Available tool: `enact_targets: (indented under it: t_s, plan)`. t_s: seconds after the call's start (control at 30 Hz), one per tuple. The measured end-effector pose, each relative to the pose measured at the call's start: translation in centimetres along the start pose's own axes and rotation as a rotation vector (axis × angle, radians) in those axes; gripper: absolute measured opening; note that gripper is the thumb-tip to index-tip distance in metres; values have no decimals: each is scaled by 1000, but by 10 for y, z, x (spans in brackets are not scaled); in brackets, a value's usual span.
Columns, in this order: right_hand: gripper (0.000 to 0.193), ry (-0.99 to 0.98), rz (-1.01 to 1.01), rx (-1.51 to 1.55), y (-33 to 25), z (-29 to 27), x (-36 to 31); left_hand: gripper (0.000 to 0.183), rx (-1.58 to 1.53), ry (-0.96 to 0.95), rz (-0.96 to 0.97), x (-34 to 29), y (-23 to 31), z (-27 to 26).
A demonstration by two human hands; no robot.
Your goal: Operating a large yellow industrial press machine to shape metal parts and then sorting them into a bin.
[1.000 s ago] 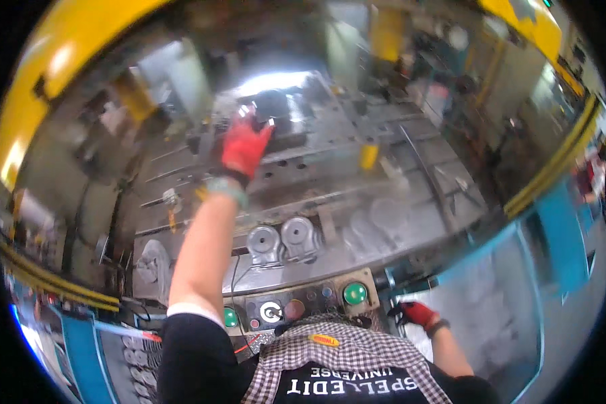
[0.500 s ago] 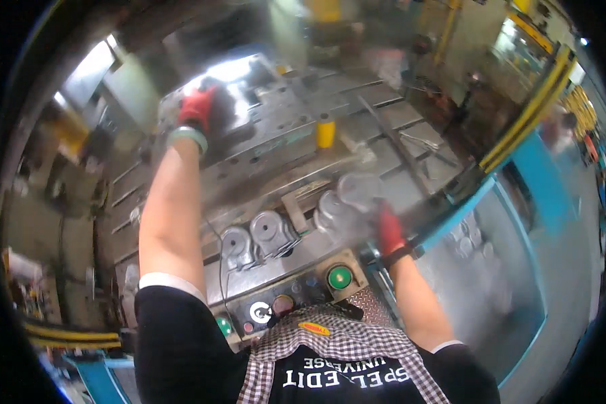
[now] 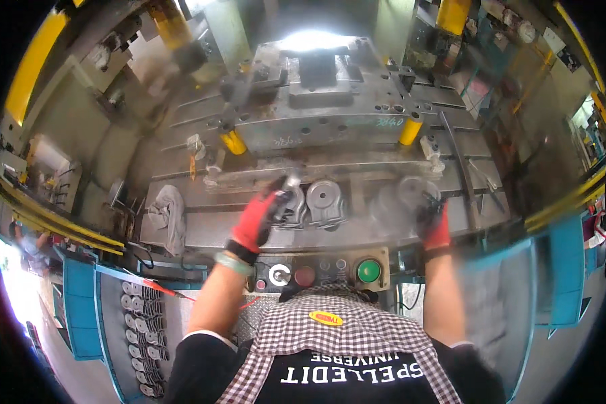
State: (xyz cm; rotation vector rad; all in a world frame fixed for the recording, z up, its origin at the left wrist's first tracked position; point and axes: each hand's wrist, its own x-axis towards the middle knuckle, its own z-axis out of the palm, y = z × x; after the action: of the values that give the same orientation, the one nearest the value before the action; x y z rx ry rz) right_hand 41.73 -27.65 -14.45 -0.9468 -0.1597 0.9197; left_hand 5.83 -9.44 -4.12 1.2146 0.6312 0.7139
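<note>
My left hand [image 3: 257, 219], in a red glove with a dark palm, is at the left side of a grey stamped metal part [image 3: 293, 210]. Its fingers are smeared by motion, and whether they grip the part cannot be made out. Beside that part lies a second stamped metal part [image 3: 326, 202], rounded with a hole in its middle. Farther right, my right hand [image 3: 435, 222], gloved likewise, closes on the right edge of a blurred stamped metal part [image 3: 414, 192]. Another blurred part overlaps it on the left. All these lie along the near edge of the press bed [image 3: 215, 233].
Beyond stands a steel die [image 3: 276, 126] with yellow posts [image 3: 411, 129] at its front corners. A control box [image 3: 303, 275] with a green button [image 3: 368, 271] sits before me. A grey rag [image 3: 168, 215] lies left; rows of metal parts [image 3: 141, 330] fill a blue-framed bin.
My left hand has come back from the die to the parts at the near edge. My right hand stays by the right-hand parts. The view has swung round to face the die squarely.
</note>
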Motion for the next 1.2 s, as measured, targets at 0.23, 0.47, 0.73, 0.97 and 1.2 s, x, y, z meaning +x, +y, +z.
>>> enact_targets:
  t_s: [0.23,0.47,0.73,0.97,1.2]
  plan:
    - [73,-91,-21,29,12,-9,-14,65,1110,221,80,23,-80,77]
    - [69,-80,-79,2,-25,59,-89,66,1594,93,58,21,-73,87]
    - [55,-602,-297,-164,-50,244,2,66,1454,-26,152,16,-52,69]
    - [46,-461,-946,-929,-14,324,136,56,1257,98,259,-27,-30,-4]
    - [49,903,-2368,-2812,-15,355,173,49,966,292,-9,-77,-8,-84]
